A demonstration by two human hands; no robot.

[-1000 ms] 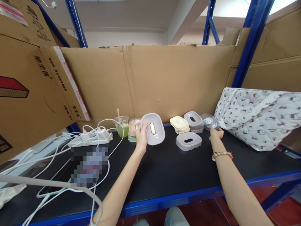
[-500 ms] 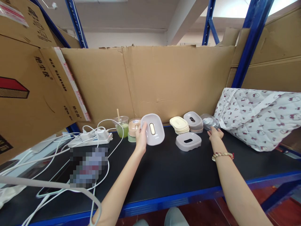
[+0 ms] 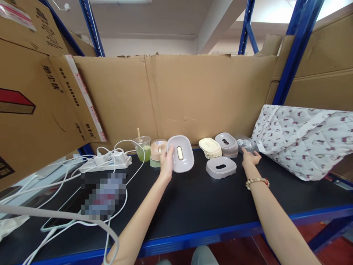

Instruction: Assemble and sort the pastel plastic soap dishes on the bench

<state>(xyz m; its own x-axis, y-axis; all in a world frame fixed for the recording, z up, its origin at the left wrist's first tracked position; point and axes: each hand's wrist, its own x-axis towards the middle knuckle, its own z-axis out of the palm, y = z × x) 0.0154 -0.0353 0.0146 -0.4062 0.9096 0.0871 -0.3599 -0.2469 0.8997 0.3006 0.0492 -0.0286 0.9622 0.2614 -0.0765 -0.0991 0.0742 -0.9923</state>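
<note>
My left hand [image 3: 166, 165] holds a shallow lilac-grey soap dish [image 3: 186, 157] tilted up above the table, its thumb on the near left rim. A cream oval piece [image 3: 179, 152] fills the slot in the dish's middle. At the back right, my right hand [image 3: 250, 158] has its fingers apart at the front of some clear plastic covers [image 3: 245, 143]; whether it touches them I cannot tell. A grey base with an oval slot [image 3: 221, 173] lies between the hands. Behind it stand a stack of cream plates [image 3: 210, 145] and a stack of grey slotted pieces [image 3: 228, 145].
A peach and green lidded box [image 3: 158, 149] and a cup of green drink [image 3: 143, 151] stand left of the dish. Cables run from a white power strip [image 3: 107, 165] across the left side. A quilted bag [image 3: 303, 136] leans at the right. Cardboard [image 3: 193, 95] walls the back.
My right hand has shifted slightly left and down beside the clear covers. The dish in my left hand is nearly where it was, slightly lower in the picture.
</note>
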